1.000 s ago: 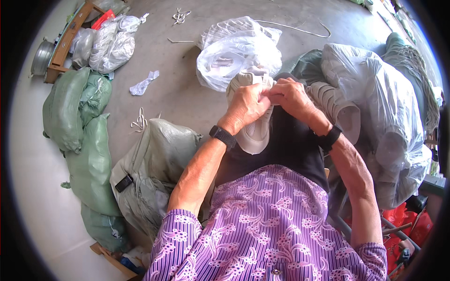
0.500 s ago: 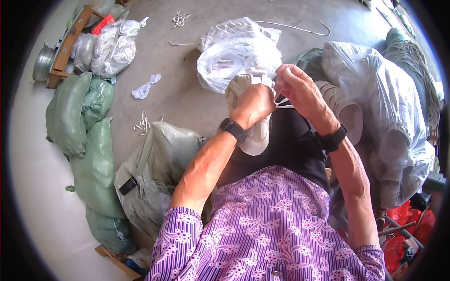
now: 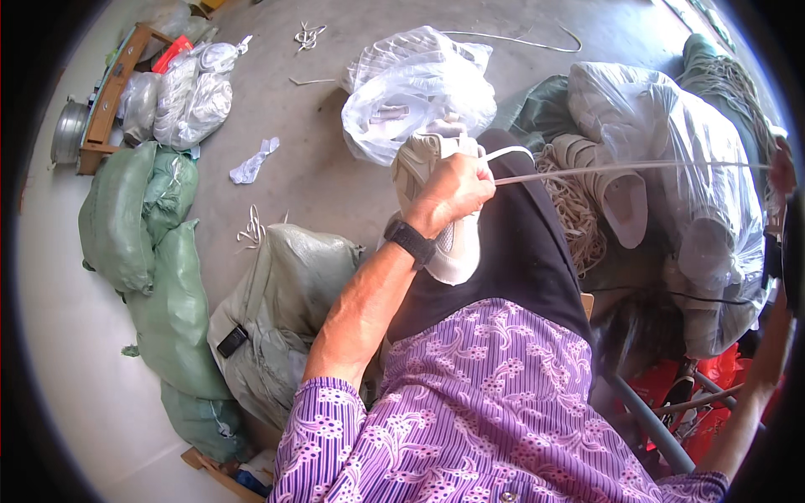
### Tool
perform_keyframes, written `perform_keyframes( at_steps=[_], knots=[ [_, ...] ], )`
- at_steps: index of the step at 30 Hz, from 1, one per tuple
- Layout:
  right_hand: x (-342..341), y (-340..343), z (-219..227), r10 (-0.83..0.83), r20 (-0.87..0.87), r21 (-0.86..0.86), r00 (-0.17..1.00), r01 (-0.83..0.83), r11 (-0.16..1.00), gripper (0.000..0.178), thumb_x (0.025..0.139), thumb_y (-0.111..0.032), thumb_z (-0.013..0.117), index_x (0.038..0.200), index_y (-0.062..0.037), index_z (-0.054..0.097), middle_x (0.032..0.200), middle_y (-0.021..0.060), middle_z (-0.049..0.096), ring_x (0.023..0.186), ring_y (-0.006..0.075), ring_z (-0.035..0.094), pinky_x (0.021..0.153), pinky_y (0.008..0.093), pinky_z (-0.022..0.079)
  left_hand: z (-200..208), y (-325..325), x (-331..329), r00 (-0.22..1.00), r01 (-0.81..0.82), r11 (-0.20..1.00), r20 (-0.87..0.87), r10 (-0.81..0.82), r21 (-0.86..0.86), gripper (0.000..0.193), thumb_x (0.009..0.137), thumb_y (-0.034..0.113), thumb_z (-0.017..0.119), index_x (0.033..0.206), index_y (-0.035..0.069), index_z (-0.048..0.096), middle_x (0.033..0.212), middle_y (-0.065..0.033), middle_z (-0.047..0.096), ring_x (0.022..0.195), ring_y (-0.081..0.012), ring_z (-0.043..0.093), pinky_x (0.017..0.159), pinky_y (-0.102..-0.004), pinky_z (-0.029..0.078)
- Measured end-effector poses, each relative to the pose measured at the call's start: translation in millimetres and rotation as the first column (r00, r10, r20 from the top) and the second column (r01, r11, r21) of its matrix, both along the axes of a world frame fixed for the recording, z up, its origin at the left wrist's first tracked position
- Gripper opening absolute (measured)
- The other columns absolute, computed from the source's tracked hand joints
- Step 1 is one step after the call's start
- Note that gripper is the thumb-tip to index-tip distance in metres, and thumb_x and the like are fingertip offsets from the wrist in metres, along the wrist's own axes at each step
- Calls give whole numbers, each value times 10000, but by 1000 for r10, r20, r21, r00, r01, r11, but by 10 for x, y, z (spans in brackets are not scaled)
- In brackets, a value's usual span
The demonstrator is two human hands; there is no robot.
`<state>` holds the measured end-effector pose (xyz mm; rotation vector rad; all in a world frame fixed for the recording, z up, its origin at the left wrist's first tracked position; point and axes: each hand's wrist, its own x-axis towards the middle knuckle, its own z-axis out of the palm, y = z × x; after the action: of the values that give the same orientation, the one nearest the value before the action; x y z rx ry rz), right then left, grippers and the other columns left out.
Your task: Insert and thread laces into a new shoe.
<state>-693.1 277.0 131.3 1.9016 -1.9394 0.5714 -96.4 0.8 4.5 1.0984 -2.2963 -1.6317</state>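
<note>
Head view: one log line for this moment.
left hand: pinching lace at shoe; right hand: holding lace, right edge; lace: straight between hands

grey floor (image 3: 314, 159), pale wall (image 3: 67, 335) at left, brown wooden frame (image 3: 116, 90), bright light upper right

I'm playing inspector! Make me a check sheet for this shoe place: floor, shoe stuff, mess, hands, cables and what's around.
Surface: grey floor.
Job's things: pale shoe on dark trousers; white lace stretched rightward.
Clutter: lace pile, crumpled scrap, loose strings.
Grips: left grip pinches the lace beside the shoe; right grip, blurred at the picture's edge, holds its far part.
Cables: one thin dark cord, kind unclear.
Surroundings: green sacks at left, white bags ahead and right.
</note>
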Motion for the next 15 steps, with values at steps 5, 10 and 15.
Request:
perform_keyframes(
  at_steps=[5,10,15],
  knots=[
    [-213,144,347,-174,685,105,707,141,985,488,901,-205,545,1330,2,438,1252,119,568,1133,156,541,899,245,442,21,-52,-12,979,-78,991,-180,97,112,137,807,126,548,740,20,604,577,-21,570,491,-90,541,479,-254,447],
    [2624,-1431,-795,-176,163,190,971,144,971,291,811,-97,578,1097,-82,632,924,115,654,839,283,622,773,373,492,229,-161,594,919,-270,933,-226,324,239,299,915,315,588,863,22,614,611,16,526,460,-42,455,408,-214,377],
    [3915,-1927,-1328,99,360,228,928,-191,955,209,716,-31,636,923,-45,655,954,137,619,919,324,578,802,407,474,223,-295,680,892,-370,907,-195,407,200,261,912,311,601,941,52,621,609,27,509,458,-17,415,406,-182,333]
  ],
)
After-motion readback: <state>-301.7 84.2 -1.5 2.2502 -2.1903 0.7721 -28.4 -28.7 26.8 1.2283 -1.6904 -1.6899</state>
